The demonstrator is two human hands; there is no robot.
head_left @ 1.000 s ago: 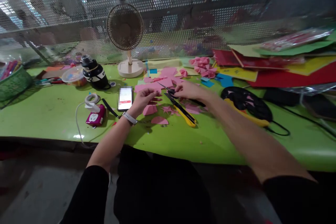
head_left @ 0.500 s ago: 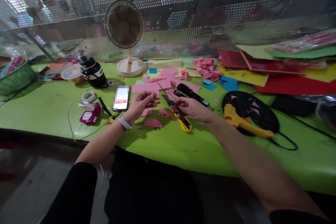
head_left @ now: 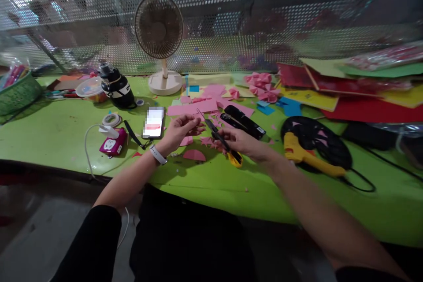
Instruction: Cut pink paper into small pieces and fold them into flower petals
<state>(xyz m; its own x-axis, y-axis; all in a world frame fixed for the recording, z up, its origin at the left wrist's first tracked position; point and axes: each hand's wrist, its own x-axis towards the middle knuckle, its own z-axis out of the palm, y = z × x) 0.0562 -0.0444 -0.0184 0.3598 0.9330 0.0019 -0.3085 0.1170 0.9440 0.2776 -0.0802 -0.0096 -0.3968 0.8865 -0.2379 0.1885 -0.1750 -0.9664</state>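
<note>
My right hand grips a pair of scissors with dark blades and yellow-and-black handles. The blades point up and left, close to the fingers of my left hand. Thumb and fingers of that left hand are pinched together; whatever is between them is too small or hidden to make out. Beneath the hands lie a pink paper half-circle and pink cut pieces. Behind them is a pink paper strip. A black stapler rests just beyond my right hand.
On the left are a phone, a purple power adapter, a tape roll and a black bottle. A fan stands behind. To the right lie a yellow glue gun, folded pink paper shapes and coloured sheets.
The scissors' blades and handles have come closer together, and the scissors have turned slightly in my right hand. My left hand stays pinched in nearly the same place.
</note>
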